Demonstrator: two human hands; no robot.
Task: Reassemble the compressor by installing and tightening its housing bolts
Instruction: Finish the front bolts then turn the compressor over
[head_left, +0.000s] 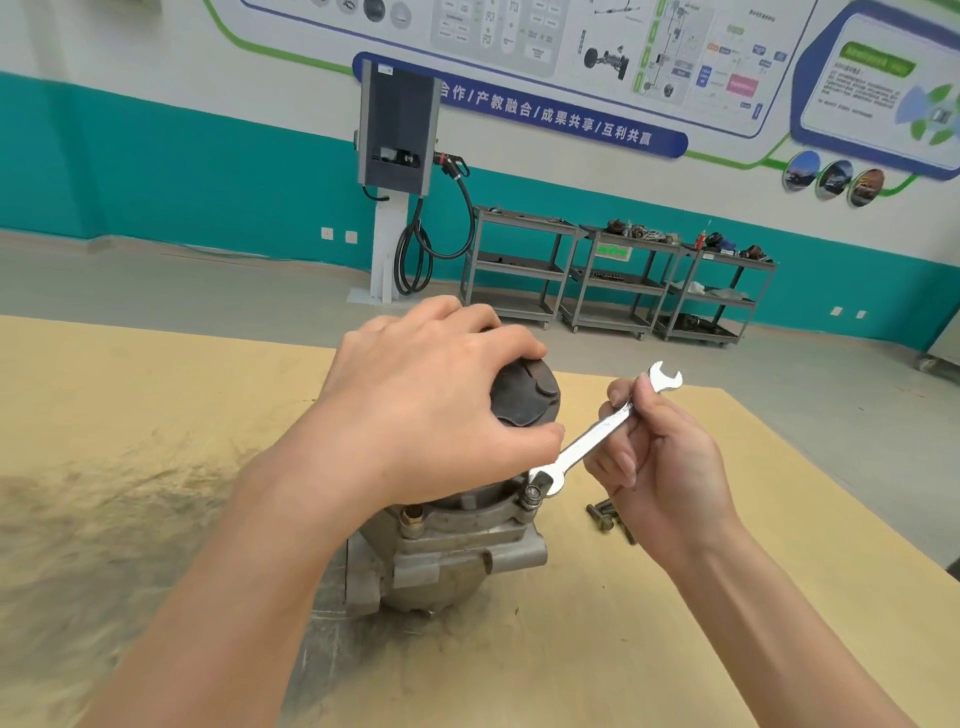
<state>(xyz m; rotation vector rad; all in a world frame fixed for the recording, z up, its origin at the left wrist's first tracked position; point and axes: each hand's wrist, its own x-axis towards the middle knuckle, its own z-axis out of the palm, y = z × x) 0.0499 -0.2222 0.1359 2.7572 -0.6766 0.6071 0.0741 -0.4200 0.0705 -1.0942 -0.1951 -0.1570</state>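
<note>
Right hand (660, 457) pinches the wrench (597, 431) mid-shank; its long axis runs from the grip toward 8 o'clock, lower end on a bolt (532, 493). Left hand (431, 405) clasps the compressor (467, 551) top on the counter (130, 415).

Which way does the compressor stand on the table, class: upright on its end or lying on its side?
Upright on its end: the compressor rises from the table, dark top cap uppermost under the left hand.
</note>
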